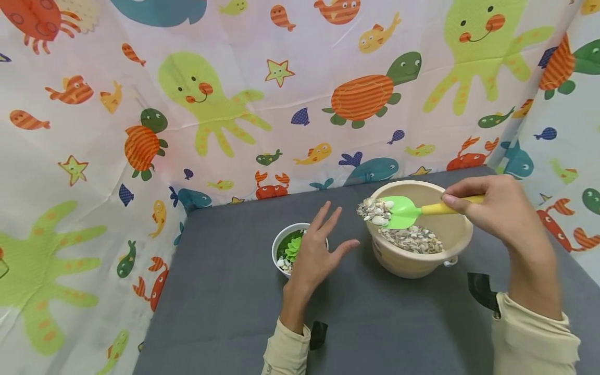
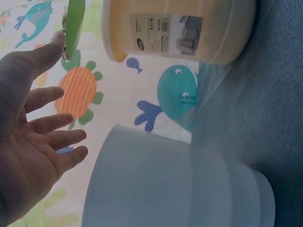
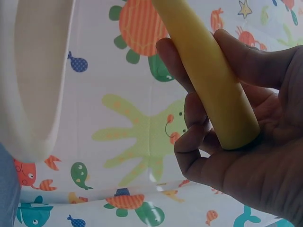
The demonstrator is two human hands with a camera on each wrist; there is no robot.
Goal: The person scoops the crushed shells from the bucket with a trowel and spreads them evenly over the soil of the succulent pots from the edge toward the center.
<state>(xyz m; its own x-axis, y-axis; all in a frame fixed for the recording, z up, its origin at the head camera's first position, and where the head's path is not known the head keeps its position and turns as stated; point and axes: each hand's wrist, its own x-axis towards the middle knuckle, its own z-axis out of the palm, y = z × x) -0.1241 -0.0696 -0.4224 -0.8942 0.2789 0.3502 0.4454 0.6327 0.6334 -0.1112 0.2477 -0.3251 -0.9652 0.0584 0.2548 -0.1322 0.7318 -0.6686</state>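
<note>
Sea-animal curtain (image 1: 300,99) is being caught in all 3 views, behind grey desk (image 1: 225,271). Beige bucket (image 1: 398,261) is being borne by desk, R side; its label (image 2: 165,34) is being shown clearly only in L wrist view. White pot (image 2: 165,184), left of bucket, is being seen side-on there, contents hidden. Hands: L hand (image 1: 313,255) is being held near pot, released, fingers spread; yellow hdl of green shovel (image 1: 405,213) is being gripped by R hand (image 1: 492,205), finger wrap being shown best in R wrist view. Shovel blade is being held above bucket's L rim. In head view, green plant (image 1: 292,250) + pale bits are being contained in pot; shells (image 1: 414,240) are being held in bucket, more being carried on blade.
</note>
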